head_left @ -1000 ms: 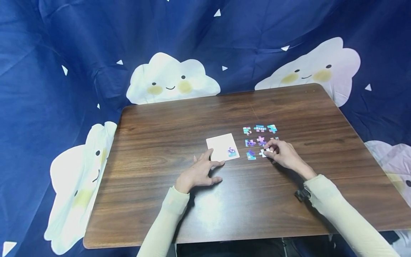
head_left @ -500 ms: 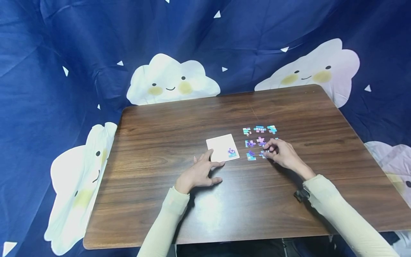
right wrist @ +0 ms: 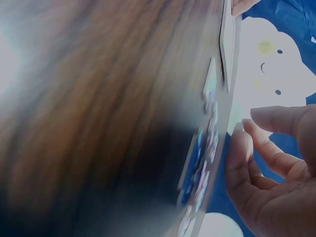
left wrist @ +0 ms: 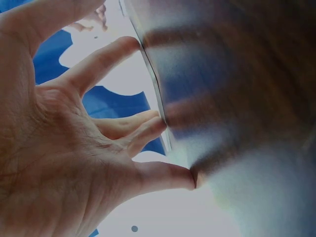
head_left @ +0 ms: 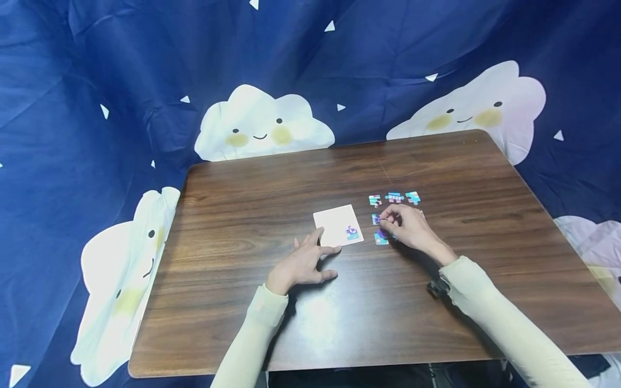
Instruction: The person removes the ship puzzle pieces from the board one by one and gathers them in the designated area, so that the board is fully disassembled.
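A white square puzzle board (head_left: 332, 222) lies mid-table, with a small purple and blue jigsaw patch (head_left: 351, 233) in its near right corner. My left hand (head_left: 302, 263) is spread at its near left edge; in the left wrist view, fingertips (left wrist: 132, 43) meet the board's edge. My right hand (head_left: 409, 229) hovers over the loose jigsaw pieces, hiding some. In the right wrist view the thumb (right wrist: 276, 118) and forefinger are slightly apart with no piece visible between them. A purple piece (head_left: 375, 219) and a blue and purple piece (head_left: 381, 238) show beside the fingertips.
Behind the right hand lie three more pieces: one striped (head_left: 375, 200), one long blue (head_left: 395, 197) and one teal (head_left: 413, 198). The brown wooden table (head_left: 242, 205) backs onto a blue cloth (head_left: 364, 48) with cloud prints.
My right hand has moved left and slightly away from my body, from the near right pieces to over the middle ones. The left hand stays at the board's edge.
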A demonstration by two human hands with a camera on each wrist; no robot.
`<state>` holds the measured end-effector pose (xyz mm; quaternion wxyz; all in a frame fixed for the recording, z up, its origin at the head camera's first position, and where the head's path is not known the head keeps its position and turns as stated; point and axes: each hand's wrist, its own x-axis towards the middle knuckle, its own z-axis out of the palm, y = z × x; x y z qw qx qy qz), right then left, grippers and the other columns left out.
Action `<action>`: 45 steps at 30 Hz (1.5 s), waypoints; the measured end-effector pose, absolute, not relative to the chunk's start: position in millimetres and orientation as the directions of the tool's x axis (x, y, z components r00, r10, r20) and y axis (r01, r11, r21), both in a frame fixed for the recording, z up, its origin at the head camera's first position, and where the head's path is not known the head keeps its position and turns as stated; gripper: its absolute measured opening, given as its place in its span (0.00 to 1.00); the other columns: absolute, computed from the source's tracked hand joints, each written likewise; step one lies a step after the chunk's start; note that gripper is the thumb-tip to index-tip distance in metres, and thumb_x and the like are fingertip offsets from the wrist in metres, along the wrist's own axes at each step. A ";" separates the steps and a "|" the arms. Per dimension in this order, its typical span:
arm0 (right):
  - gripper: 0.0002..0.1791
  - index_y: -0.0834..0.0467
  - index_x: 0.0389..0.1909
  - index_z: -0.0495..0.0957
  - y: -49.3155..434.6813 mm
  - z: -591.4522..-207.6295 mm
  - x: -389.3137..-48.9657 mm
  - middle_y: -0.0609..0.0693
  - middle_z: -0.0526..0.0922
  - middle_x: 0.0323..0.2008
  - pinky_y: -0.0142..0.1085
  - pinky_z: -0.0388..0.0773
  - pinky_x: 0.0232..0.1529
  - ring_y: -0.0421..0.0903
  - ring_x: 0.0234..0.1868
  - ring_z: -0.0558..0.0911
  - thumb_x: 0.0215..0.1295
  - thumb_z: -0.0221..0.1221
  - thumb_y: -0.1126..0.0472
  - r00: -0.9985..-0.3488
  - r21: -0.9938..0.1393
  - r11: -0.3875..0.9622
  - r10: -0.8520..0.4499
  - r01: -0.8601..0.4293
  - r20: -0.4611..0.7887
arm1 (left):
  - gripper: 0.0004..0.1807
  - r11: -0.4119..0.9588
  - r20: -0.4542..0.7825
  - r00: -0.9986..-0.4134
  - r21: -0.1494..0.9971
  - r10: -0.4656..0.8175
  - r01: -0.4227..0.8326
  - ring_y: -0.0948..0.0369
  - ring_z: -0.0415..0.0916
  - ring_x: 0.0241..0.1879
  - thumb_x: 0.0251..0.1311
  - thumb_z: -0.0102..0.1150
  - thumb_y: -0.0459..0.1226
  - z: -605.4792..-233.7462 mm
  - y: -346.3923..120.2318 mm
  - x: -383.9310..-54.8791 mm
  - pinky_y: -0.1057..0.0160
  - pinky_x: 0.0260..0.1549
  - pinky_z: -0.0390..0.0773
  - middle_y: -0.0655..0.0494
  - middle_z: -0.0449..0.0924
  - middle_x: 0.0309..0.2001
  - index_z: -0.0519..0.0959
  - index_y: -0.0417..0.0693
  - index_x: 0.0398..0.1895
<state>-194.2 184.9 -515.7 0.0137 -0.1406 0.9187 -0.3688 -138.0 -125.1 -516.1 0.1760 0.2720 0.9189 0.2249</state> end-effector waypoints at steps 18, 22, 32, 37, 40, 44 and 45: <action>0.14 0.63 0.51 0.86 134.6 -517.8 -200.3 0.56 0.86 0.41 0.35 0.77 0.41 0.47 0.38 0.82 0.67 0.67 0.63 -0.905 -0.661 0.663 -0.421 -0.353 0.061 | 0.34 0.754 -0.200 -0.793 0.505 0.576 0.420 0.35 0.49 0.82 0.63 0.69 0.52 -520.2 -123.9 -137.4 0.16 0.68 0.48 0.35 0.46 0.83 0.75 0.62 0.73; 0.17 0.62 0.52 0.86 128.0 -518.2 -198.5 0.56 0.84 0.41 0.38 0.77 0.44 0.49 0.41 0.81 0.64 0.71 0.61 -0.889 -0.623 0.680 -0.455 -0.387 0.056 | 0.34 0.754 -0.196 -0.794 0.503 0.576 0.423 0.36 0.49 0.82 0.63 0.69 0.51 -519.8 -124.7 -138.2 0.16 0.67 0.48 0.34 0.47 0.83 0.75 0.61 0.73; 0.24 0.61 0.54 0.86 120.4 -520.0 -198.0 0.55 0.82 0.40 0.41 0.75 0.45 0.48 0.41 0.79 0.57 0.76 0.57 -0.883 -0.601 0.695 -0.468 -0.395 0.039 | 0.35 0.755 -0.194 -0.792 0.494 0.579 0.431 0.35 0.50 0.82 0.63 0.69 0.52 -518.9 -126.0 -139.0 0.16 0.67 0.50 0.34 0.47 0.83 0.75 0.61 0.73; 0.25 0.60 0.54 0.86 120.2 -520.1 -199.4 0.55 0.82 0.41 0.40 0.75 0.44 0.48 0.40 0.78 0.55 0.77 0.57 -0.886 -0.599 0.705 -0.463 -0.380 0.017 | 0.35 0.752 -0.199 -0.790 0.504 0.580 0.426 0.36 0.48 0.82 0.63 0.69 0.52 -518.3 -126.0 -138.6 0.16 0.67 0.49 0.35 0.46 0.83 0.74 0.62 0.74; 0.26 0.60 0.54 0.86 120.2 -520.3 -199.7 0.55 0.81 0.42 0.40 0.74 0.45 0.47 0.40 0.78 0.54 0.78 0.56 -0.888 -0.593 0.714 -0.460 -0.371 0.001 | 0.35 0.750 -0.199 -0.789 0.508 0.581 0.424 0.37 0.48 0.82 0.63 0.69 0.52 -518.6 -126.1 -138.7 0.16 0.67 0.48 0.35 0.46 0.83 0.75 0.61 0.74; 0.26 0.59 0.52 0.86 119.9 -521.2 -200.4 0.54 0.81 0.41 0.41 0.74 0.45 0.47 0.40 0.77 0.53 0.79 0.56 -0.889 -0.589 0.719 -0.458 -0.369 -0.001 | 0.34 0.752 -0.203 -0.791 0.509 0.578 0.419 0.37 0.48 0.82 0.63 0.69 0.52 -519.9 -126.4 -139.4 0.16 0.67 0.48 0.34 0.46 0.83 0.75 0.62 0.73; 0.25 0.59 0.52 0.86 119.6 -521.0 -200.5 0.54 0.81 0.41 0.41 0.74 0.44 0.47 0.40 0.77 0.52 0.79 0.56 -0.890 -0.589 0.719 -0.457 -0.369 -0.001 | 0.34 0.753 -0.203 -0.791 0.508 0.577 0.419 0.37 0.48 0.82 0.63 0.69 0.51 -519.8 -126.5 -139.6 0.16 0.68 0.48 0.34 0.46 0.83 0.75 0.62 0.73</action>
